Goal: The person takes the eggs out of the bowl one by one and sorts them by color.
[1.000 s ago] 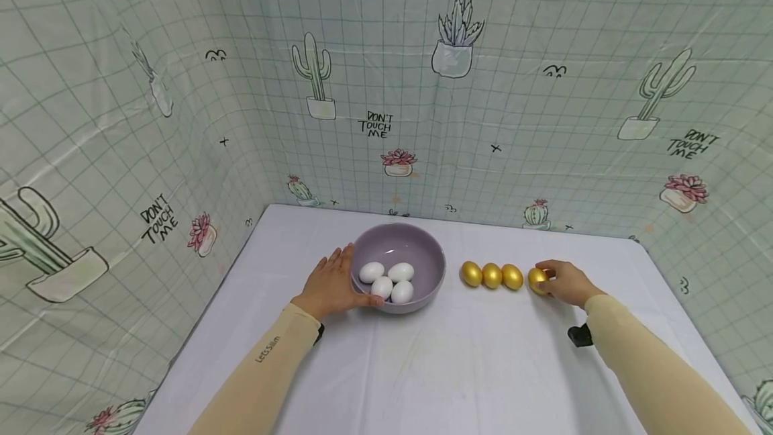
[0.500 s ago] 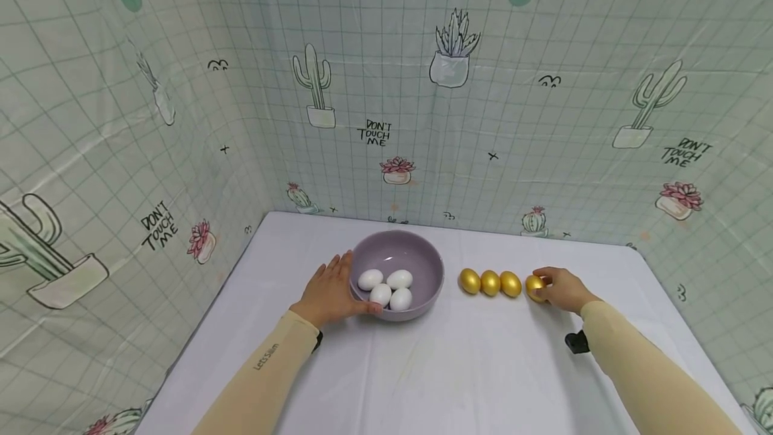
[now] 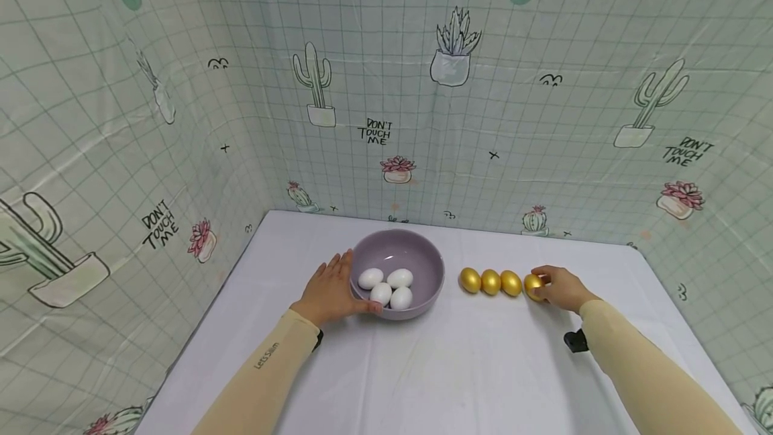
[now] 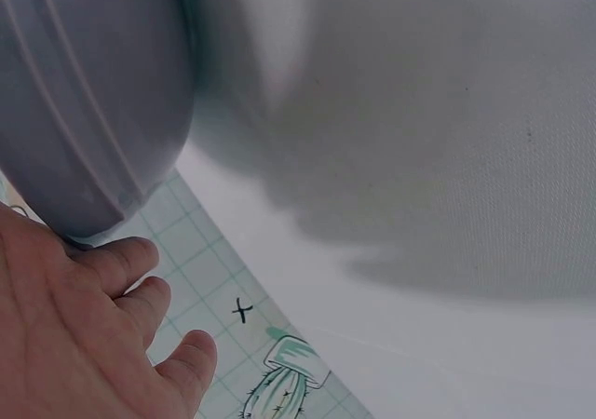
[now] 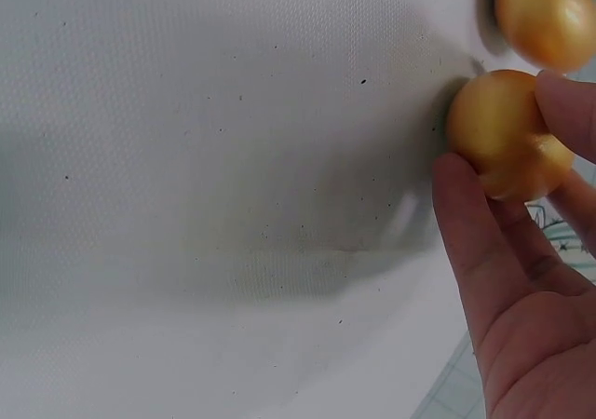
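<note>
Right of centre in the head view, the right hand (image 3: 561, 288) pinches a gold egg (image 3: 532, 286), its fingers curled about the shell and hiding part of it; whether the egg touches the bench (image 3: 435, 368) cannot be told. In the right wrist view the palm is cut off at the lower right, and a neighbouring egg is cropped at the upper right corner. The left hand (image 3: 331, 293), fingers extended and parted, lies against the left side of a mauve bowl (image 3: 396, 245) at the frame's lower centre, its thumb across the near rim. In the left wrist view the bowl runs out of frame at the upper left, its interior and the thumb hidden. Counted in the head view: one bowl; four white eggs (image 3: 380, 295) inside it; and four gold eggs, the pinched one just beside a row of three gold eggs (image 3: 490, 282). Both sleeves are cropped by the lower edge.
</note>
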`<state>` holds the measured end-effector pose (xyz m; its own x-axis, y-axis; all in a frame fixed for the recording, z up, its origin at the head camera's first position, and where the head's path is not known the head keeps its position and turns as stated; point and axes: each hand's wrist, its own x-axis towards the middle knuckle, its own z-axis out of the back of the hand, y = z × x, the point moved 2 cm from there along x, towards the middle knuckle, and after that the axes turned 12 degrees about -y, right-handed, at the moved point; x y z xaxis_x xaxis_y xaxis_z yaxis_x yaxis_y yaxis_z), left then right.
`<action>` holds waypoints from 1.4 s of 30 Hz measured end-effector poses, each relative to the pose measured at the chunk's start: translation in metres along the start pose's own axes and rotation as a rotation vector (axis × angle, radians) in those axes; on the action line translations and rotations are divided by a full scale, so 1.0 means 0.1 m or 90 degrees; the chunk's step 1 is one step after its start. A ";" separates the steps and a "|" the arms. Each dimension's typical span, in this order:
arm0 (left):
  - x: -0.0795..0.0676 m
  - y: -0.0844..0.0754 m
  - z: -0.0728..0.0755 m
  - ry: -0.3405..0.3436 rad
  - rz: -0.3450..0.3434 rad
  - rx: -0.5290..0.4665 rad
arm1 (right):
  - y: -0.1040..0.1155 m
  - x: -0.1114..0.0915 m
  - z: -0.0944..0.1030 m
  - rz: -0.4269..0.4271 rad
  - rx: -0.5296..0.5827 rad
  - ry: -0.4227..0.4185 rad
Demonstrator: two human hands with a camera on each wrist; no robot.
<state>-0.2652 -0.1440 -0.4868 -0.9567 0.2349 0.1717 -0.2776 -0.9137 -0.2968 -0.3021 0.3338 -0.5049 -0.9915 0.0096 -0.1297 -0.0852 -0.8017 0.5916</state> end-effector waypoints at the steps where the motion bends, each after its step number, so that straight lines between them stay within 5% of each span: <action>1: 0.00 0.00 0.00 0.000 0.000 0.000 | 0.00 0.00 0.00 -0.002 0.001 0.000; 27: 0.00 0.00 0.01 0.006 -0.001 0.003 | 0.08 -0.06 0.11 -0.016 -0.020 0.014; 42: 0.00 0.00 0.01 0.005 -0.004 0.009 | 0.28 -0.04 0.44 0.029 -0.035 -0.060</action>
<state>-0.2656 -0.1442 -0.4857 -0.9556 0.2429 0.1668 -0.2824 -0.9166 -0.2829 -0.3048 0.3373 -0.4531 -0.9993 0.0264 -0.0261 -0.0364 -0.8344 0.5499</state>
